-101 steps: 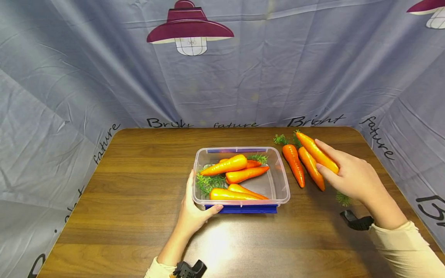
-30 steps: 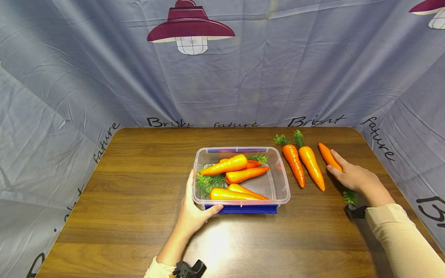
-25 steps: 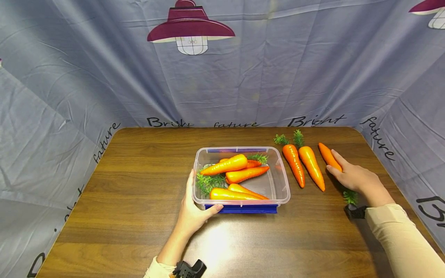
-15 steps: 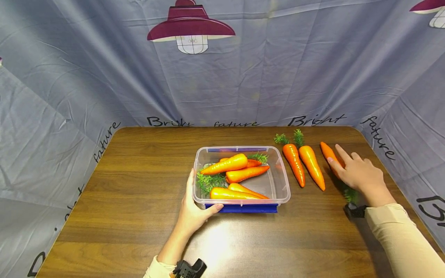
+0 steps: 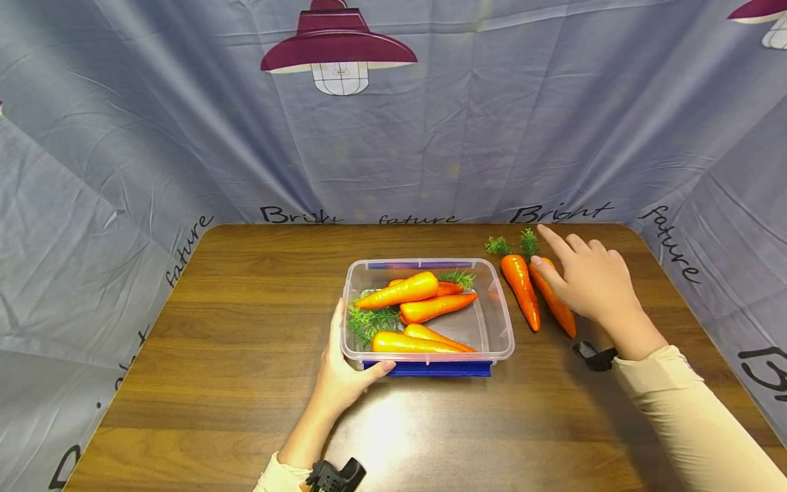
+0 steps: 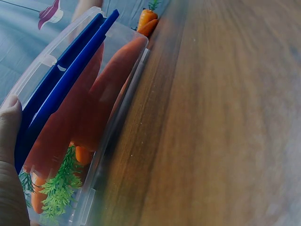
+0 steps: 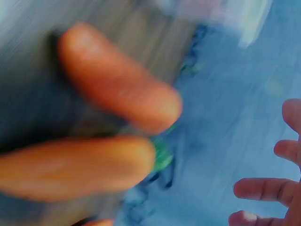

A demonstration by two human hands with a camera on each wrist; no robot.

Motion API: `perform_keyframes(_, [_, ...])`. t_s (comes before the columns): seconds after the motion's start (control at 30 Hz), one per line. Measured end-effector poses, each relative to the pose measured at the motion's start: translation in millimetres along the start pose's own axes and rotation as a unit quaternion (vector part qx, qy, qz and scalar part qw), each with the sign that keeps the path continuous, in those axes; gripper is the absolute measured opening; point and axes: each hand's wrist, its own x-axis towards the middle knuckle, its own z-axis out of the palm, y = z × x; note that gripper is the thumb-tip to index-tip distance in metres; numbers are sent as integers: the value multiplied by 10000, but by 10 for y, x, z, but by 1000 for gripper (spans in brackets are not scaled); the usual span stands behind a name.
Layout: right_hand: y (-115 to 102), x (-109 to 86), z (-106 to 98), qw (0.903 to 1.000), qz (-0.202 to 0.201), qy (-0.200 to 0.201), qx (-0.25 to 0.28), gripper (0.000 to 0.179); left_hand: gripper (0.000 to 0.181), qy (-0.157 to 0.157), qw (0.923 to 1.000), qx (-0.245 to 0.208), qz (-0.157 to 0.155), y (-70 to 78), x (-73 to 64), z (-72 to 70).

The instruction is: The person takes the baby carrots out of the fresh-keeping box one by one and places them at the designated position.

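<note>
My left hand [image 5: 338, 383] grips the near left corner of a clear plastic food container [image 5: 503, 311], thumb beside the blue clip [image 5: 436, 370]. Several orange carrots [image 5: 402, 292] with leafy green tops lie inside. In the left wrist view, the thumb [image 6: 8, 136] presses against the container wall. My right hand [image 5: 587, 280] hovers with fingers spread over a carrot [image 5: 561, 311] to the right of the container, covering part of it. Another carrot [image 5: 521, 292] lies just left of that one. The right wrist view shows the fingers [image 7: 258, 188] holding nothing, apart from two blurred carrots [image 7: 117, 80].
All this stands on a brown wooden table [image 5: 258, 328] with rounded back corners. A grey-blue cloth [image 5: 492, 137] printed with lamps and words hangs behind and at both sides. At the bottom edge of the right wrist view a further orange bit [image 7: 99, 222] shows.
The right hand held a carrot above the others, then laid it down at the far right, let go and moved left over the middle carrot. The left hand and container stayed put.
</note>
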Motion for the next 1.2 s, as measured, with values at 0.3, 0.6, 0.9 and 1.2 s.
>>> perform_keyframes(0.3, [-643,157,-267,9948,-928,431,-2,61,126,-41,10000,2,2,7,-6,4])
perform_keyframes(0.6, [-1094,352,-337,9842,-1717,421,25,58,126,22,10000,17,44,16,-4,7])
perform_keyframes(0.9, [-1477,440,-243,9722,-2333,-172,125,59,127,9,9999,-117,25,0,-2,-1])
perform_keyframes(1.2, [-1574,430,-14,9586,-2755,-671,-274,63,126,-44,9999,-105,87,2,3,1])
